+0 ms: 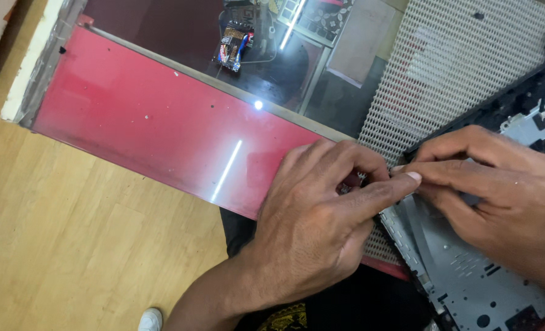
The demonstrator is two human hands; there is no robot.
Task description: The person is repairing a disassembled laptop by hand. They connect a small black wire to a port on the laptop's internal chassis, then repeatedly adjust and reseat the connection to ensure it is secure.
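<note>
Left hand [312, 230] and right hand [499, 190] meeting fingertip to fingertip at corner of grey laptop chassis [468, 276] — fingers curled, pinching its edge; chassis lying on perforated white sheet [444, 67] over glossy red tabletop [150, 122] — small circuit board [232, 46] well apart

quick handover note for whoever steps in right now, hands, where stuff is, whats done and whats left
Left hand: fingers curled and pinched at the corner of the grey laptop chassis; what it grips is hidden.
Right hand: fingertips pressed on the same corner, meeting the left thumb; any small part between them cannot be seen.
Chassis lies on the perforated white mat at the edge of the red glass tabletop. A small circuit board sits at the far side.
Done: chassis is open, its metal frame exposed.
Left: the corner work is in hand, apparently unfinished.
</note>
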